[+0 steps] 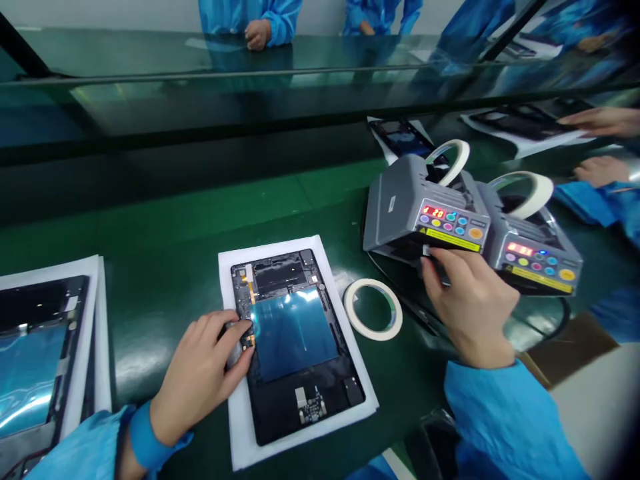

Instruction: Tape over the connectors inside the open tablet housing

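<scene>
An opened tablet back point(295, 343) with a blue shiny battery lies on a white sheet point(240, 440) on the green belt. My left hand point(200, 373) rests on its left edge, index finger and thumb pressed to the frame by an orange flex cable. My right hand point(470, 303) reaches to the outlet of the nearer grey tape dispenser point(425, 210), fingers pinched on a small piece of tape at its slot. Both sleeves are blue.
A second tape dispenser point(537, 253) stands to the right. A loose tape roll point(373, 309) lies by the tablet. Another opened tablet point(35, 353) sits at far left. Other people's hands point(597, 170) and blue sleeves work at the right and beyond the glass shelf point(200, 93).
</scene>
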Demonstrator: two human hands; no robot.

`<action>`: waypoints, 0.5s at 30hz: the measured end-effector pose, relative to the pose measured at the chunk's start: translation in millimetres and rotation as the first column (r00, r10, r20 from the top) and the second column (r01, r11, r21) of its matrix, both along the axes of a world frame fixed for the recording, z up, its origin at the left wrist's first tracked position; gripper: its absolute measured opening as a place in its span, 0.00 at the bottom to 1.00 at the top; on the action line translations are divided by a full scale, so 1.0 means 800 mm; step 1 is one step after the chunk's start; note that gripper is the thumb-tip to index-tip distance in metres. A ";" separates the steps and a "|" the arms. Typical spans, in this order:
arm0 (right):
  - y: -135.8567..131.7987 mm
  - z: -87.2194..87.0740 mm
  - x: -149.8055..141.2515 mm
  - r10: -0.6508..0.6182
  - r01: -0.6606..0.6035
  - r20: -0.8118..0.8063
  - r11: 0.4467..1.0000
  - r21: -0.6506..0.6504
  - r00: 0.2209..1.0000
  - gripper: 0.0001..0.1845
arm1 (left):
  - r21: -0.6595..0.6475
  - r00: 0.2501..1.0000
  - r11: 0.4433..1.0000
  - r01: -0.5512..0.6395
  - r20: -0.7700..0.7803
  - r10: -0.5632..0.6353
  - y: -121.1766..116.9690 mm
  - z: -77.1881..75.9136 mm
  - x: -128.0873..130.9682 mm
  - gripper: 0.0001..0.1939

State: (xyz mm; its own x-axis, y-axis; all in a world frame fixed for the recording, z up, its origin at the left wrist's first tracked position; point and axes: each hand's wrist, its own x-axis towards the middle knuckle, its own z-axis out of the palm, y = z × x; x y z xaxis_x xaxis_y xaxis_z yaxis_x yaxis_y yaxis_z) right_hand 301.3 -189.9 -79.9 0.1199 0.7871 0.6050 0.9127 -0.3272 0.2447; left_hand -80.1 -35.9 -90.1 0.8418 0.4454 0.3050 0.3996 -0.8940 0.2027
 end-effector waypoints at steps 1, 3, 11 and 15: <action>0.001 0.001 0.001 0.013 -0.013 0.006 1.000 0.009 1.000 0.13 | -0.002 1.000 1.000 -0.002 -0.002 0.002 -0.001 0.000 0.000 0.11; 0.002 0.004 0.001 0.041 -0.041 0.003 0.999 0.025 0.999 0.09 | -0.010 1.000 1.000 -0.007 -0.005 0.007 -0.002 0.002 0.000 0.11; 0.030 0.024 -0.080 0.398 -0.409 -0.276 0.912 0.020 0.875 0.09 | -0.082 0.999 0.996 -0.020 -0.032 0.017 -0.007 0.007 0.001 0.11; 0.074 0.006 -0.101 0.516 -0.570 -0.327 0.816 -0.094 0.792 0.06 | -0.098 0.999 0.995 -0.021 -0.034 0.018 -0.006 0.006 -0.001 0.11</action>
